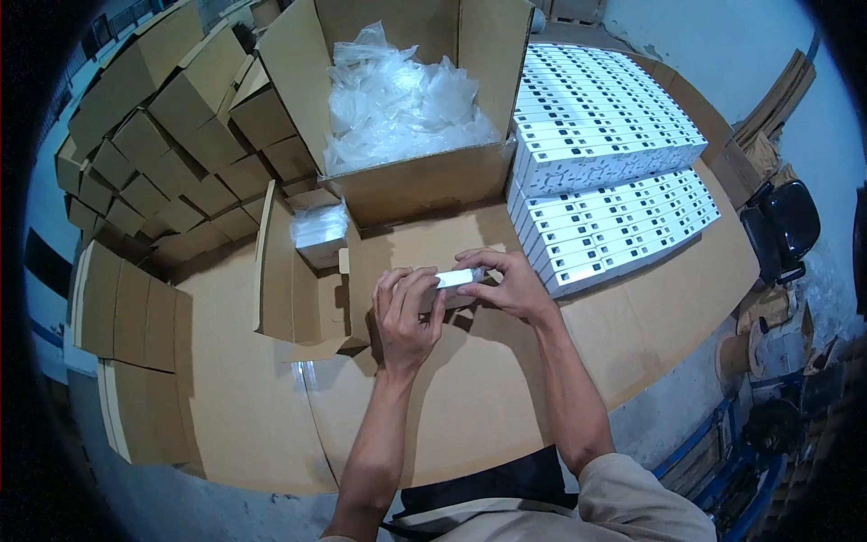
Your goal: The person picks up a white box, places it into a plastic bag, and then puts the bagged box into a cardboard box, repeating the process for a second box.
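A small white box (456,278) is held between my two hands above the cardboard-covered table. My left hand (406,316) has its fingers closed on the near left end. At the other end, the thumb and fingers of my right hand (508,282) pinch it. The box's lower side is partly hidden by my fingers and shadow. Just left of my hands stands an open cardboard carton (275,275), with white pieces in clear plastic wrap (320,230) stacked at its far end.
Behind my hands, a large carton (424,185) holds clear plastic bags (402,104). Stacked white boxes with dark square marks (614,221) stand at right. Brown cartons (163,163) are piled at far left, with several more (135,312) nearer. A black chair (781,226) is beyond the table's right edge.
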`<state>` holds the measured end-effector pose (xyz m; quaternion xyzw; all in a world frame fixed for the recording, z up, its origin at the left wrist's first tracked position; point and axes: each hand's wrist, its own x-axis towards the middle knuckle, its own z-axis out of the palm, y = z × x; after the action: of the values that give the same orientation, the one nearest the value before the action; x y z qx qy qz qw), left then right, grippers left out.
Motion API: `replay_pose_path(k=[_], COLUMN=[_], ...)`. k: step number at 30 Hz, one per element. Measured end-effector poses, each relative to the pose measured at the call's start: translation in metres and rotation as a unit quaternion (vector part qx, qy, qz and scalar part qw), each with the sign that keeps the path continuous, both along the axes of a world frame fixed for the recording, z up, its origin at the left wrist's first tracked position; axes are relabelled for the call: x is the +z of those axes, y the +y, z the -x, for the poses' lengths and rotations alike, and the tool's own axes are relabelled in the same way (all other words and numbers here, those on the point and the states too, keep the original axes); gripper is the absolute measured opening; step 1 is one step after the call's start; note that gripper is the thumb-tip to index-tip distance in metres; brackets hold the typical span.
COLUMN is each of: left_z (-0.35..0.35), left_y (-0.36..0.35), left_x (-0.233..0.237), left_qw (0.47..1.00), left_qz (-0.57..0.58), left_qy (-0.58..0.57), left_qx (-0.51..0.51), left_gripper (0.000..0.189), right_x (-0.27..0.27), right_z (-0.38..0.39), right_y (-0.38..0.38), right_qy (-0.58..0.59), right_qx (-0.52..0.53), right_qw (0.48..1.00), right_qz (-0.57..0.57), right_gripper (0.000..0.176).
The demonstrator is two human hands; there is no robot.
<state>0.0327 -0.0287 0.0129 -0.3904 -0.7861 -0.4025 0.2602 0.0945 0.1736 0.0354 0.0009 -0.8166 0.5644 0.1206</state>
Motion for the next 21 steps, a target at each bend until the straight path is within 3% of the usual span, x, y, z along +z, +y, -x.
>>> replay_pose_path(k=[4,10,16,21], left_z=[0.002,0.005,0.007,0.010], left_y=[-0.001,-0.005,-0.007,-0.004], left_x=[0.000,0.003,0.003,-0.008], left_qw=[1.000,0.984,0.920,0.879], left_qz=[-0.003,-0.057,-0.108,-0.160], left_qy=[-0.013,-0.157,-0.358,-0.420], left_qx=[-0.010,-0.066,-0.120,-0.157], left_gripper=[0.032,0.030,0.035,0.042], right_x=[-0.006,0.008,0.004,0.005], right_z=[0.001,0.000,0.001,0.000], right_y=[0.001,0.000,0.000,0.002], right_qy=[-0.012,0.035,0.061,0.044], right_qx=[-0.004,0.019,0.033,0.014], right_qw=[1.000,0.999,0.998,0.998], right_qz=[0.014,-0.003,0.006,-0.036], right_gripper=[0.033,0.037,0.033,0.026])
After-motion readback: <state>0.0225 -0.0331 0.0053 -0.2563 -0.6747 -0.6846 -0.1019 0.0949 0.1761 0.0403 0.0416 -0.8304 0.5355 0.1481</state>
